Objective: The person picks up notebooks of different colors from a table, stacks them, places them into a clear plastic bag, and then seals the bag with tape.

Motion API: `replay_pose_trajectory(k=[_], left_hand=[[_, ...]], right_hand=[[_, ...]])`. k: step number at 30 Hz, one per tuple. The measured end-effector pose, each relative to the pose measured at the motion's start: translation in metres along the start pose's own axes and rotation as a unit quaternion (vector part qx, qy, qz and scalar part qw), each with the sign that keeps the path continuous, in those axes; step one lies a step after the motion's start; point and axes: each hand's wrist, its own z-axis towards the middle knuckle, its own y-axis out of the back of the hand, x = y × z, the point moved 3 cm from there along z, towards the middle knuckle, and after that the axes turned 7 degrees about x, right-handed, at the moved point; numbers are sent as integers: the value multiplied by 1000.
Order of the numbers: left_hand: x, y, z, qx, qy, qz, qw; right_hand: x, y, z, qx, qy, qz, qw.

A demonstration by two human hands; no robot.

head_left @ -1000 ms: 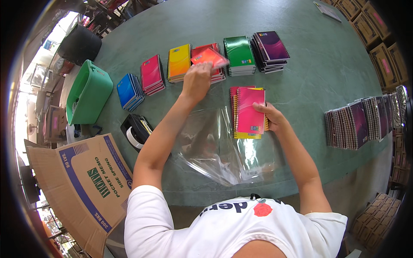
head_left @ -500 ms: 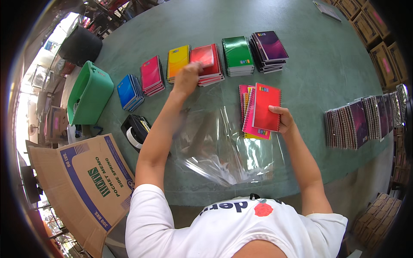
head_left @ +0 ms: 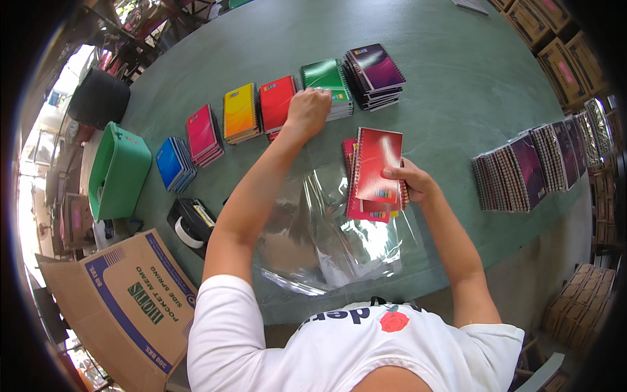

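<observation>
My right hand (head_left: 417, 178) holds a fanned bundle of spiral notebooks, a red notebook (head_left: 379, 160) on top and pink and yellow edges beneath. My left hand (head_left: 309, 112) is closed at the near left corner of the green notebook stack (head_left: 326, 73); its fingertips are partly hidden. Left of it stand piles of red notebooks (head_left: 275, 98), yellow notebooks (head_left: 240, 111), pink notebooks (head_left: 203, 132) and blue notebooks (head_left: 172, 160). A purple notebook pile (head_left: 377, 68) stands just right of the green one. Under my arms lies clear plastic film (head_left: 307, 242).
A black tape dispenser (head_left: 191, 223) and a green bin (head_left: 124, 173) are at the left, with an open cardboard box (head_left: 134, 300) in front. Wrapped notebook rows (head_left: 513, 171) line the right table edge. Brown cartons (head_left: 562, 68) are stacked beyond the table.
My left hand has moved right from the red pile to the green pile. In my right hand, another red notebook now lies on top of the bundle. The view has shifted slightly.
</observation>
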Motion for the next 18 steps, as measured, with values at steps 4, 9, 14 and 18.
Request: replay_pose_trajectory(k=[4, 9, 14, 18], left_hand=[[-5, 53, -13, -105, 52, -183, 976], [-82, 74, -21, 9, -360, -399, 843], [-111, 20, 36, 16, -324, -221, 920], [-101, 10, 92, -82, -65, -22, 994]], right_hand=[[-8, 18, -20, -60, 29, 100, 993], [14, -4, -29, 59, 54, 326, 942], [-13, 27, -51, -72, 26, 232, 970], [-11, 25, -68, -40, 105, 279, 954]])
